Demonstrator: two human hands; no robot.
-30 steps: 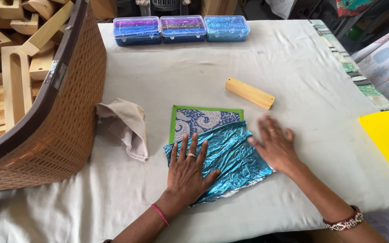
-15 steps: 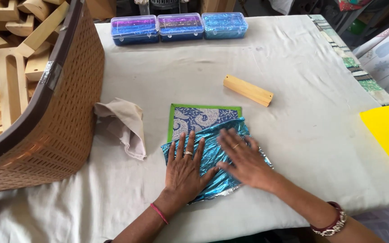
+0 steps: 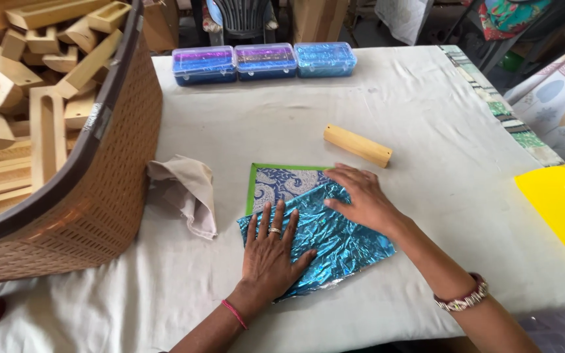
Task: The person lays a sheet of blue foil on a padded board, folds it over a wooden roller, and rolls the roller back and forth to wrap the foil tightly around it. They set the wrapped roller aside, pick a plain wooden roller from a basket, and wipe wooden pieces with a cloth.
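Your left hand [image 3: 271, 253] flat, fingers spread on blue foil sheet [image 3: 325, 243], foil over green-edged patterned card [image 3: 281, 183] on tabletop [image 3: 426, 117], your right hand [image 3: 359, 199] open, shifted up to foil's upper edge, wooden block [image 3: 357, 146] unmoved.

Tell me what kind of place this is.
Probably a small craft or hand-finishing workshop. A brown woven basket holds many cut wooden pieces, three plastic boxes of coloured material line the cloth-covered table, and both hands, left hand and right hand, press shiny blue foil over a patterned block.
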